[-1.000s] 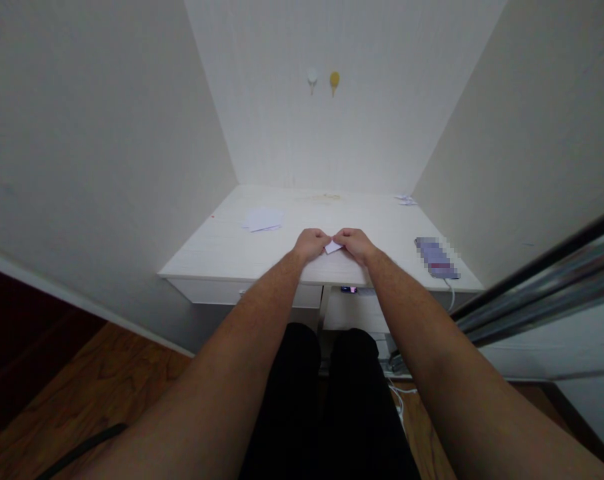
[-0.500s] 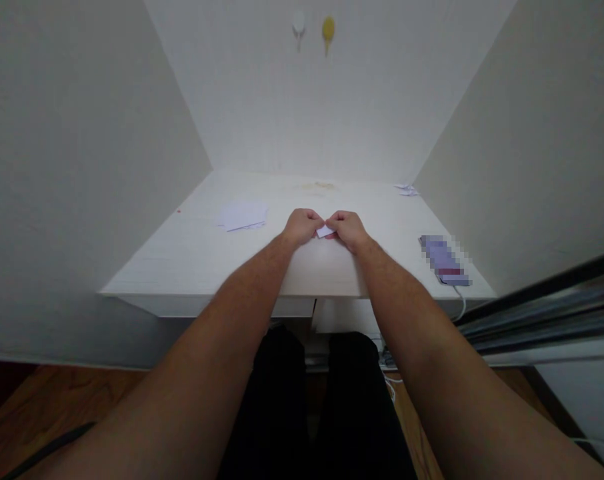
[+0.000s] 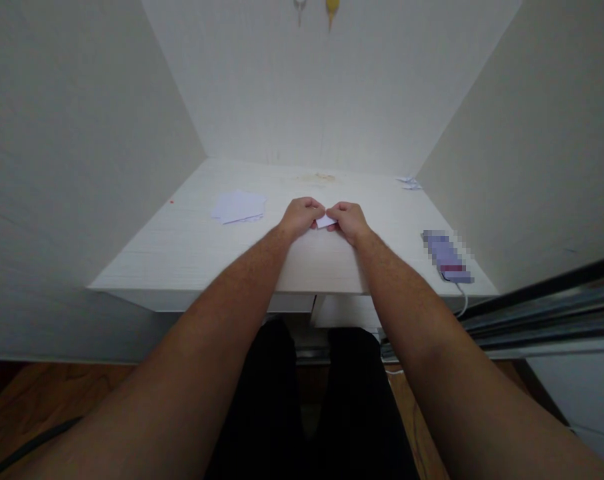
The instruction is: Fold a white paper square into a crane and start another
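A small piece of white paper (image 3: 325,222) is pinched between my two hands, just above or on the white desk (image 3: 322,267). My left hand (image 3: 302,216) grips its left side with thumb and fingers. On the right side, my right hand (image 3: 349,220) holds it the same way, thumbs close together at the top edge. The fingers hide part of the paper, so whether it is folded I cannot tell. Left of my hands lies a loose stack of white paper sheets (image 3: 239,206).
Small folded white paper pieces (image 3: 409,183) lie in the back right corner. A phone (image 3: 447,256), blurred out, rests at the right with a white cable (image 3: 463,300) hanging over the front edge. Walls close in the desk on three sides. A brownish mark (image 3: 322,177) is near the back.
The view has tilted down slightly, so the wall hooks sit higher in the picture. Both hands keep hold of the paper, and a little more of it shows between them.
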Available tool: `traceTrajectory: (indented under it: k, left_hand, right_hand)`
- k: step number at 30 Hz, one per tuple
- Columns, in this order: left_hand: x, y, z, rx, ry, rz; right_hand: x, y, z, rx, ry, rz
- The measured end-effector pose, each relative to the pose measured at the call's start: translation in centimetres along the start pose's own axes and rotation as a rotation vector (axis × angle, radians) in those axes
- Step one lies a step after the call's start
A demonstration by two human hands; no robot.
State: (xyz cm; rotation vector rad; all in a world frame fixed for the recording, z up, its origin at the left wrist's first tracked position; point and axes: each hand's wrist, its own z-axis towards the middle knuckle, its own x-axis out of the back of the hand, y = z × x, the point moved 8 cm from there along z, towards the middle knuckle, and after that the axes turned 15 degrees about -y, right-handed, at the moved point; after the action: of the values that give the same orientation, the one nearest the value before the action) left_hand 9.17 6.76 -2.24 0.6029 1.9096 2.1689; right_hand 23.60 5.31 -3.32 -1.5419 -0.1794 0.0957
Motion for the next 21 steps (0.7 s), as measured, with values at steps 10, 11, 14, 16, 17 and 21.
traceTrajectory:
  k: [10,11,14,16,17,21]
  left_hand:
    - [1.5,-0.8,1.9,-0.077,0.075,-0.214]
    - [1.6,-0.8,1.9,-0.081,0.069,-0.229]
    - [1.7,-0.5,1.4,-0.077,0.064,-0.274]
    - [1.8,-0.4,1.2,-0.064,0.063,-0.294]
    - [1.8,-0.3,1.1,-0.063,0.064,-0.301]
    - [1.7,-0.2,0.8,-0.061,0.068,-0.292]
  right_hand:
    - [0.2,-0.2,1.7,0.033,0.002,0.085]
    - [0.3,-0.2,1.8,0.047,-0.002,0.091]
    - [0.6,0.1,1.8,0.071,-0.017,0.098]
    - [0.8,0.1,1.7,0.081,-0.022,0.067]
    - [0.8,0.0,1.6,0.092,-0.022,0.047]
    - [0.4,-0.6,1.1,0.118,-0.015,-0.026]
